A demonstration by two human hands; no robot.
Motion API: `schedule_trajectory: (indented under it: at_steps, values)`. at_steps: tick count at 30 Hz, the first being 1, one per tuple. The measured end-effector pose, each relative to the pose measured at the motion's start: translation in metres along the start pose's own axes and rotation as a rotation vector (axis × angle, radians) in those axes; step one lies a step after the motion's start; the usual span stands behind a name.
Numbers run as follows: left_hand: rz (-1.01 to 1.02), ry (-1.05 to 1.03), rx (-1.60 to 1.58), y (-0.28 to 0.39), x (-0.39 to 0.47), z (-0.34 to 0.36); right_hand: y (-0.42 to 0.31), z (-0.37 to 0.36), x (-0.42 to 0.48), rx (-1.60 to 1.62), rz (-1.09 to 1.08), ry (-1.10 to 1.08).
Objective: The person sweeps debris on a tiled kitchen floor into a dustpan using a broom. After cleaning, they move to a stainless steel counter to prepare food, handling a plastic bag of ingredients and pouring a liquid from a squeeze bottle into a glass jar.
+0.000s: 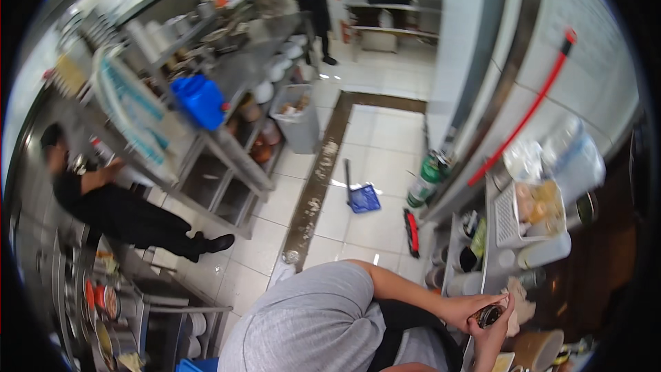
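Note:
Before my body, at the lower right, both hands meet around a small glass jar with dark contents. My left hand holds it from the upper left side. My right hand grips it from below, its fingers reaching up the right side. Parts of the jar are hidden by the fingers. Just beyond the hands lies a crumpled beige cloth on the counter. A brown round container stands below it.
A white basket with packed items, bottles and cups line the counter. A blue dustpan, a red-and-black object and a green cylinder are on the tiled floor. One person stands left, another at the back.

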State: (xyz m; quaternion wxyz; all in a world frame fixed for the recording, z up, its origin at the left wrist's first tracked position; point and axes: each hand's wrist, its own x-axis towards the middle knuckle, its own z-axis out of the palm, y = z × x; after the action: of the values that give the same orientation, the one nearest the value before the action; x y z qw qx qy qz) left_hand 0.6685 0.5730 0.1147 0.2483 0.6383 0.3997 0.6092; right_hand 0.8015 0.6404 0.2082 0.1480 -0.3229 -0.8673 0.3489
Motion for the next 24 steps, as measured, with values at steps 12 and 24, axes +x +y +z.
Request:
schedule_trajectory:
  at_steps: [12,24]
  values:
    - [-0.364,0.72,0.249,0.127,-0.228,-0.188,-0.187,0.124,0.062,0.04,-0.367,-0.415]
    - [-0.585,1.629,1.299,0.36,-0.56,-0.214,-0.773,0.436,0.011,0.321,-1.698,-0.876]
